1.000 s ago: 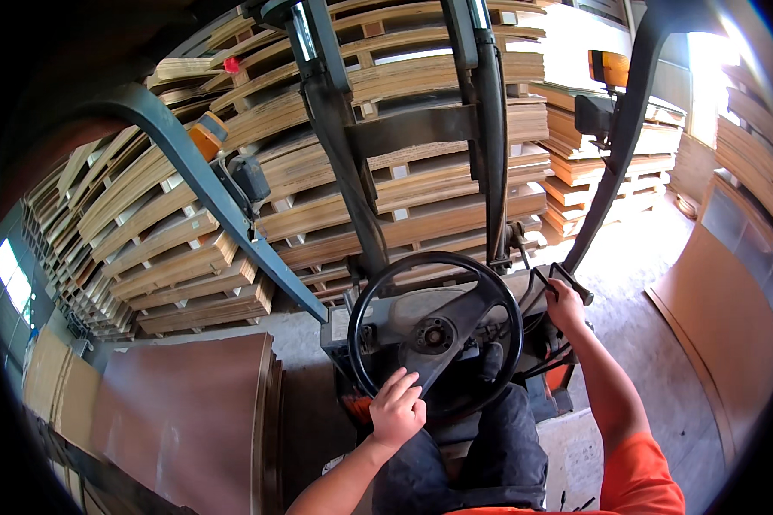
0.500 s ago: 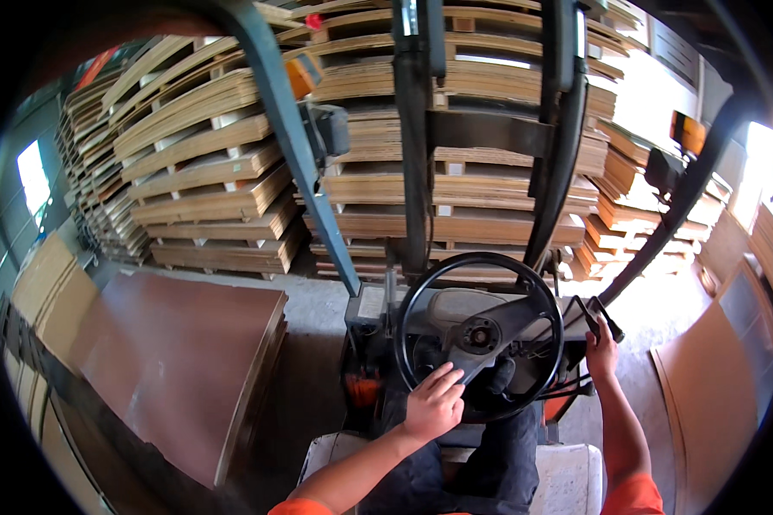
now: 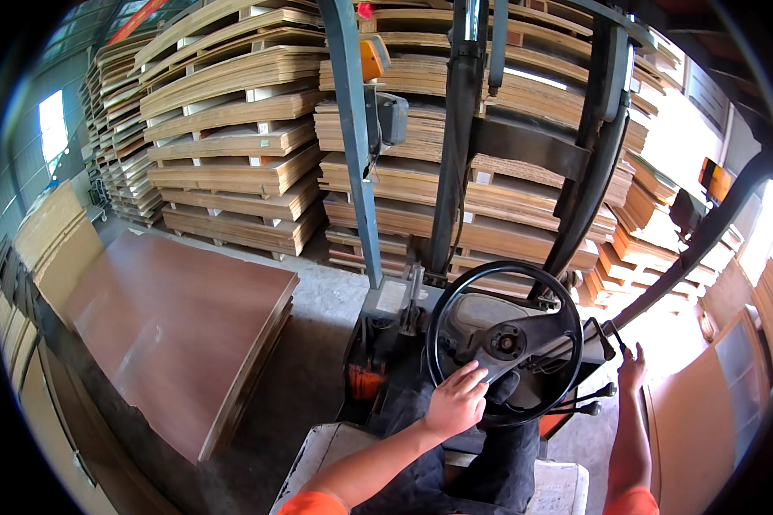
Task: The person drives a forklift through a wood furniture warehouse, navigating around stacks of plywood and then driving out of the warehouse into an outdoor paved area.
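Note:
In front of me is the black steering wheel (image 3: 567, 324) of a forklift. My left hand (image 3: 457, 402) lies on its lower left spoke, the fingers stretched out and not wrapped round the rim. To the right of the wheel, my right hand (image 3: 633, 369) is closed at the end of a thin black control lever (image 3: 617, 333), though its grip is only partly visible. Two more levers with dark knobs (image 3: 608, 390) stick out just below, left of that hand.
Tall stacks of wooden boards (image 3: 232, 142) rise ahead, beyond the mast (image 3: 455, 146). A lower pile with a brown top sheet (image 3: 180, 318) stands on the left. Slanted posts, such as the blue-grey one (image 3: 352, 146), frame the cab. Large panels (image 3: 696, 421) lean at the right.
The view has swung, so the wheel, mast and stacks sit farther right. My left hand stays on the spoke. My right hand has shifted slightly back and right at the levers.

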Tool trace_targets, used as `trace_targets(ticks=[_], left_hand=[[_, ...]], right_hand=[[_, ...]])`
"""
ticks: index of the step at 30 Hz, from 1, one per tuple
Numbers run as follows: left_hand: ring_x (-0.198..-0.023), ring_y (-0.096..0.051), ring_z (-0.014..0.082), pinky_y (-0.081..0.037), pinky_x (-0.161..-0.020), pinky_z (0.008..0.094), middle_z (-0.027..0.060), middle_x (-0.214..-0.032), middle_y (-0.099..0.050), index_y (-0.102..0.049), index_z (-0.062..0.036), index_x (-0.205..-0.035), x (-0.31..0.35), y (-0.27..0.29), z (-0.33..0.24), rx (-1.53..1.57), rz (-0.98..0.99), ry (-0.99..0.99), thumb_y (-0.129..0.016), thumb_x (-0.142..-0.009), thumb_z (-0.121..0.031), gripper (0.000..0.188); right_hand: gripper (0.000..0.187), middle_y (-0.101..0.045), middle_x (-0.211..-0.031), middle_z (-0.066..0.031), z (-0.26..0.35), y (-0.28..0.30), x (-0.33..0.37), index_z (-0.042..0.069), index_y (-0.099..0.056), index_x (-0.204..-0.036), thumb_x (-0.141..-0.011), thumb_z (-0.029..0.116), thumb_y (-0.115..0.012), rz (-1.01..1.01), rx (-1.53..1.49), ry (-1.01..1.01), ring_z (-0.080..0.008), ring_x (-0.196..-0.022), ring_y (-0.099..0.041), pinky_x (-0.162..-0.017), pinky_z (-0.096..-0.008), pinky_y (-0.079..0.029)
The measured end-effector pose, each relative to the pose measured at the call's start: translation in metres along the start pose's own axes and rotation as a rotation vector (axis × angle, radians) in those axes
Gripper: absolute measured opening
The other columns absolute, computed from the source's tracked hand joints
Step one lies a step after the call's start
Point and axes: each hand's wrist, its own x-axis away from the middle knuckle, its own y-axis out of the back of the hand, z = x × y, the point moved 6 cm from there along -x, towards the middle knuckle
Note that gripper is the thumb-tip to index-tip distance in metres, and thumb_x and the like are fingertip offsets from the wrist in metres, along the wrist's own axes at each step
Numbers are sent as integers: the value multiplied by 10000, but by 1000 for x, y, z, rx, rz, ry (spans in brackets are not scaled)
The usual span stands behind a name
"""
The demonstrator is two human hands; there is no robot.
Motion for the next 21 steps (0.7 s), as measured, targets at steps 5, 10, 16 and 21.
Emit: trace_targets(ticks=[5, 10, 16, 21], left_hand=[[-1080, -616, 280, -532, -881, 356, 110, -1056, -661, -669, -24, -828, -2, 3, 3, -22, -14, -8, -615, -687, -42, 152], [-1073, -619, 276, -533, -876, 358, 96, -1055, -663, -673, -26, -816, -1, 2, 10, -35, -6, 18, -611, -687, -45, 145], [-1066, -623, 274, -535, -869, 357, 87, -1051, -663, -673, -27, -817, -4, 2, 12, -45, -16, 19, -610, -682, -45, 150], [-1060, -624, 271, -537, -859, 356, 83, -1047, -661, -670, -29, -815, -5, 4, 12, -50, -14, 22, -609, -682, -43, 147]], right_hand=[[486, -625, -662, -153, -12, -28, -66, 23, -538, -1300, -896, 293, -547, -99, -15, 116, -194, -484, -568, -501, -369, -468], [416, -668, -741, -151, -23, -55, -109, 19, -593, -1240, -917, 276, -542, -248, 138, 319, -200, -530, -596, -553, -375, -481], [376, -678, -774, -146, -11, -60, -122, 25, -611, -1219, -935, 262, -544, -185, 70, 258, -202, -534, -603, -547, -364, -477], [374, -681, -881, -162, -11, -61, -126, 26, -620, -1204, -927, 268, -546, -122, 48, 204, -253, -681, -608, -660, -376, -483]])
